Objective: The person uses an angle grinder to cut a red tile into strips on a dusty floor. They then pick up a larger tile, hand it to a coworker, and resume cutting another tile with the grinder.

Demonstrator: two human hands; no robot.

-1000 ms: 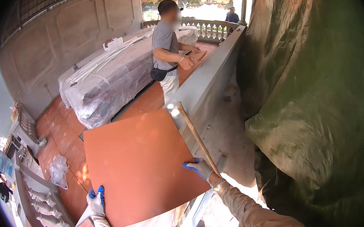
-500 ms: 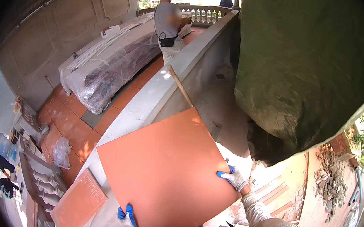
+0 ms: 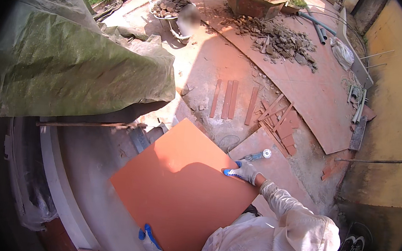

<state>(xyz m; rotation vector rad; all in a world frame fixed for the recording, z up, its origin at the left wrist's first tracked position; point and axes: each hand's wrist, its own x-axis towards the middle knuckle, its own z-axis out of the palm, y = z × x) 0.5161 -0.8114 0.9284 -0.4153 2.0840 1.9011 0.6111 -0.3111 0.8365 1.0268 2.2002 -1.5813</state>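
A large square terracotta-orange tile (image 3: 182, 196) is held in front of my body, tilted, with both hands on it. My left hand (image 3: 152, 243), in a grey glove with blue-coated fingers, grips its lower left edge. At the upper right edge my right hand (image 3: 244, 172), gloved the same way, has its blue thumb on the face; the fingers behind are hidden. Just beyond the right hand, a blue tool with a round pale end, like an angle grinder (image 3: 257, 155), lies on a flat slab (image 3: 272, 168).
Cut tile strips (image 3: 230, 99) and broken tile pieces (image 3: 285, 131) lie on the ground ahead. Farther off are a rubble heap (image 3: 286, 44), a loaded wheelbarrow (image 3: 170, 13) and a large planter (image 3: 253, 5). A green tarp (image 3: 85, 66) hangs left, above a wooden pole (image 3: 85, 124). A yellow wall (image 3: 397, 120) stands right.
My view has swung right, from the terrace with a co-worker and a plastic-wrapped stack to the yard with rubble and tile strips. The tile has come along, still in both hands.
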